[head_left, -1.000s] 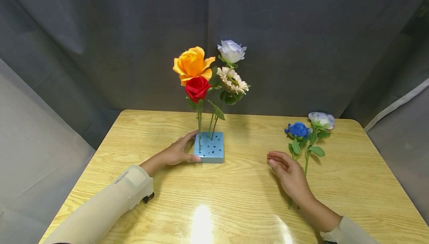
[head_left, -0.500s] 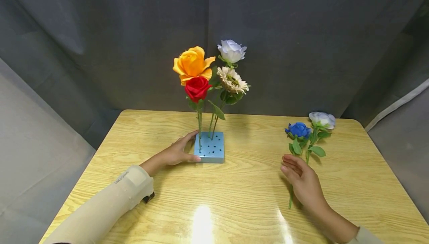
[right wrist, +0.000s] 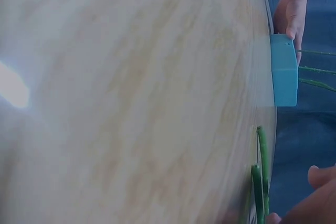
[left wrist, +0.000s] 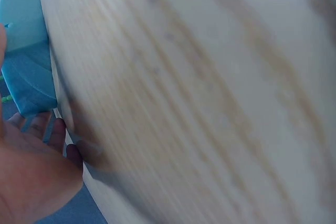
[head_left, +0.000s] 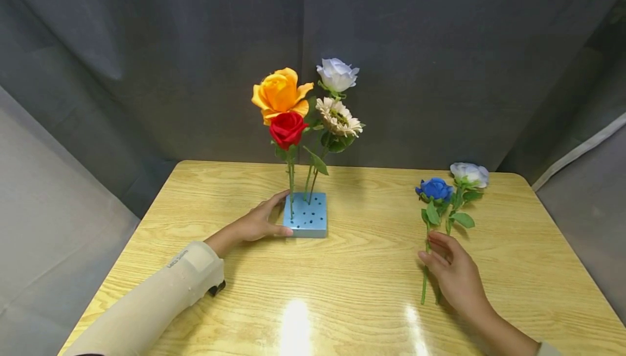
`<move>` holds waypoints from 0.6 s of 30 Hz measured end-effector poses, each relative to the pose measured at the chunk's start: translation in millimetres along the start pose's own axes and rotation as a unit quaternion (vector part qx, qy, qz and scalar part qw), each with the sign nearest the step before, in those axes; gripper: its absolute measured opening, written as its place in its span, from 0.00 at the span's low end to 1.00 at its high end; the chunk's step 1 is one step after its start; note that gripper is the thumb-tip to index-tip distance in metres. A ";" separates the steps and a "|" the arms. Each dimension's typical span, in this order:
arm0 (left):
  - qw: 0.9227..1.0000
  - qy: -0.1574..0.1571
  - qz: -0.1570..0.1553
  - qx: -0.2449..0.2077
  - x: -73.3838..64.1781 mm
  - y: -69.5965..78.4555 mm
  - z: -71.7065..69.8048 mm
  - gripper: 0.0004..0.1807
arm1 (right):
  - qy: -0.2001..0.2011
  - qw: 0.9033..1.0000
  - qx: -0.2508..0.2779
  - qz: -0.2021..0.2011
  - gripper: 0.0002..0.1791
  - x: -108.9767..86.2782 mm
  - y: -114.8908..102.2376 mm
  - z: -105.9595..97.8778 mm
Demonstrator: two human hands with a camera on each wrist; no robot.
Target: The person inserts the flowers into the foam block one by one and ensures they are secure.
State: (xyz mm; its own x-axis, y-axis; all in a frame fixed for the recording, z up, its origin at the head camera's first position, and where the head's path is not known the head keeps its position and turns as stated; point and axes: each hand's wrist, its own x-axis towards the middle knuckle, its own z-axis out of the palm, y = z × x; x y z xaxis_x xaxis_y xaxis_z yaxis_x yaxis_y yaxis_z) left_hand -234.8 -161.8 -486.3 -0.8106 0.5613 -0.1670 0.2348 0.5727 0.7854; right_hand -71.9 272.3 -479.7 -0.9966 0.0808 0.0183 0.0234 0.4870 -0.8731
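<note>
My left hand holds the left side of a light-blue block with holes in its top, thumb at the front corner and fingers at the back. Standing in the block are an orange rose, a red rose, a white rose and a cream daisy-like flower. At the right, a blue rose and another white rose lie on the table. My right hand is over their stems, thumb and fingers apart on either side of the blue rose's stem.
The wooden table has a rounded far edge, with a dark grey curtain hanging behind it. Lighter grey cloth drapes at the left side. Light glares on the tabletop near the front.
My right hand has moved right and toward the front edge, from beside the lying flowers to over their stems. My left hand and the block have stayed in place.
</note>
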 end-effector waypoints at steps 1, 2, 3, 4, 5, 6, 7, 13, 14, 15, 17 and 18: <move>1.000 0.000 0.000 0.000 0.1 0.1 0.1 0.60 | -0.002 1.000 -0.002 0.004 0.37 -0.5 0.9 -0.8; 1.000 0.000 0.000 0.000 0.0 0.3 0.1 0.60 | -0.003 1.000 -0.004 0.008 0.37 -1.0 1.7 -1.3; 1.000 0.000 0.000 0.001 0.0 0.5 0.2 0.60 | -0.005 1.000 -0.006 0.012 0.38 -1.1 2.5 -1.7; 1.000 0.001 -0.001 0.001 -0.1 0.7 0.1 0.60 | -0.006 1.000 -0.007 0.015 0.38 -0.8 3.1 -1.9; 1.000 0.001 -0.001 0.001 -0.3 0.9 0.0 0.60 | -0.008 1.000 -0.009 0.019 0.38 -0.4 3.8 -2.0; 1.000 0.001 -0.001 0.001 -0.4 0.9 -0.1 0.60 | -0.009 1.000 -0.011 0.022 0.39 0.3 4.7 -1.9; 1.000 0.001 -0.001 0.001 -0.5 1.0 -0.2 0.60 | -0.011 1.000 -0.013 0.025 0.39 1.0 5.4 -1.8; 1.000 -0.002 0.000 0.000 -0.8 0.7 -0.4 0.60 | -0.023 0.998 -0.027 0.047 0.44 6.4 10.0 -0.4; 1.000 -0.001 0.000 0.000 -0.7 0.6 -0.5 0.60 | -0.024 0.998 -0.029 0.049 0.45 7.4 10.6 -0.3; 1.000 -0.001 0.000 0.001 -0.7 0.8 -0.4 0.60 | -0.025 0.998 -0.031 0.051 0.45 8.7 11.3 -0.5; 1.000 -0.001 -0.001 0.001 -0.8 1.4 -0.2 0.60 | -0.028 0.997 -0.038 0.056 0.46 10.4 12.2 -1.1; 1.000 -0.001 -0.001 0.001 -0.9 1.7 0.0 0.60 | -0.029 0.997 -0.042 0.058 0.47 11.3 12.5 -1.3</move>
State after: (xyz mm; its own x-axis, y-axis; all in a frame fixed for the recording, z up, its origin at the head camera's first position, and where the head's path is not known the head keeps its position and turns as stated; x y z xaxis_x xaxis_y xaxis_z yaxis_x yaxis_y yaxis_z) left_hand -233.7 -161.4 -484.8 -0.8105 0.5608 -0.1691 0.2338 0.5744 0.7845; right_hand -82.7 280.4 -489.7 -0.9896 0.0911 -0.1117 0.1435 0.5491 -0.8233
